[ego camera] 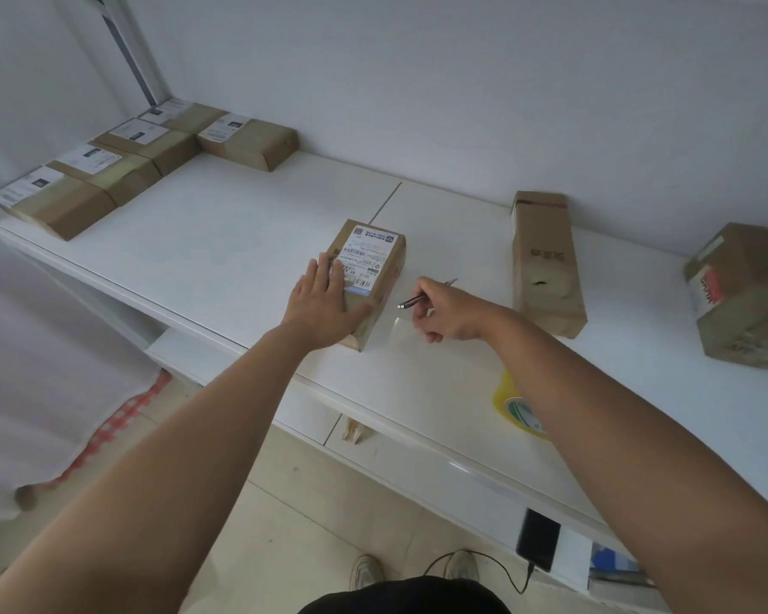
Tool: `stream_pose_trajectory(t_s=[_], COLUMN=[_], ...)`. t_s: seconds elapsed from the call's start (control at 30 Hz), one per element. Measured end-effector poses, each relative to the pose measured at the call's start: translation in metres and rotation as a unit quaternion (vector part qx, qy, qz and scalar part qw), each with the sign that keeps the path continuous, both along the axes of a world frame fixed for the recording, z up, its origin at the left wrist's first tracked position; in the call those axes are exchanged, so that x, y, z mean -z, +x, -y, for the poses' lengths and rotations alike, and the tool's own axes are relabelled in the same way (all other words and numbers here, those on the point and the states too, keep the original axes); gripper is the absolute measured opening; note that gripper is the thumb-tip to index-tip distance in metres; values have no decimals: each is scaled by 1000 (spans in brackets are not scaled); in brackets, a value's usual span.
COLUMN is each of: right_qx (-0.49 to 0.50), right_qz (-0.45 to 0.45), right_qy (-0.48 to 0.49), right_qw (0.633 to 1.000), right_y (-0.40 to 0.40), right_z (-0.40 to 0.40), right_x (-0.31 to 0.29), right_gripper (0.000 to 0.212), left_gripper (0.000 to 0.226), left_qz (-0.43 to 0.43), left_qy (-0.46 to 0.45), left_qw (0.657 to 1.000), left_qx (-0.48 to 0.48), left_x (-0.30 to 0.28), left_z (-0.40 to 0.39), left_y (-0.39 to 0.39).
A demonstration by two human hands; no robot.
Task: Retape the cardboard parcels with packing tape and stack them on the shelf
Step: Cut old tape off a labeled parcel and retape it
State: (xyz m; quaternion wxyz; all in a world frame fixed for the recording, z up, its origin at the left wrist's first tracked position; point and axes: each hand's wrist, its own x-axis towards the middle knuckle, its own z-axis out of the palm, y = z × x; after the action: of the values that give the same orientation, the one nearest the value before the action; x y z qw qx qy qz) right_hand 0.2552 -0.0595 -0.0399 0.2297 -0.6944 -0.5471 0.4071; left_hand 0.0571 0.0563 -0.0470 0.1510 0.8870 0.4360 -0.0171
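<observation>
A small cardboard parcel [375, 259] with a white shipping label lies on the white shelf top [240, 241]. My left hand [324, 299] presses flat on its near end, fingers straight. Just right of the parcel, my right hand [444, 310] grips a thin dark metal tool [420, 296]. A strip of clear tape [406, 334] runs from the parcel's near end under that hand. The yellow tape roll [513, 401] lies on the surface beside my right forearm, partly hidden by it.
Several labelled parcels [120, 166] sit in rows at the far left. A tall parcel [544, 263] and a bulky one [745, 299] lie to the right. A phone [537, 545] with a cable lies on a lower ledge. The wall runs behind.
</observation>
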Motion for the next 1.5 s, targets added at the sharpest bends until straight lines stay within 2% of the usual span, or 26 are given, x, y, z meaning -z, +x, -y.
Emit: stream_pose_trajectory(t_s=[0.1,0.37,0.57,0.83,1.03,1.37,1.5], right_qx=[-14,-40,-58,-49,-25,-33,-7], right_qz=[24,91,167,309,302,281,265], right_qy=[-34,-89,-90,-84,-121,-132,-150], right_qw=[999,991,980,946,945,950,953], right_y=[-1,-11,-14,-14,-7,-14,-12], right_z=[-2,-7,-7,-11,-12,-17,-21], right_x=[3,8,10,9,9,14,15], right_gripper=[23,22,21,48,55,82,87], left_gripper=[108,105,115,103,108,117,113], left_qz=[-15,-31,-36,-43,-30,-41,-46], left_qy=[4,4,-12,3,2,-6,6], left_qw=[1000,999,999,999,999,999,999], left_qx=[15,18,12,12,11,16,20], left_x=[-1,-1,-2,-1,-1,-3,-2], left_z=[1,2,-1,3,2,1,3], left_y=[-2,1,1,2,2,1,3])
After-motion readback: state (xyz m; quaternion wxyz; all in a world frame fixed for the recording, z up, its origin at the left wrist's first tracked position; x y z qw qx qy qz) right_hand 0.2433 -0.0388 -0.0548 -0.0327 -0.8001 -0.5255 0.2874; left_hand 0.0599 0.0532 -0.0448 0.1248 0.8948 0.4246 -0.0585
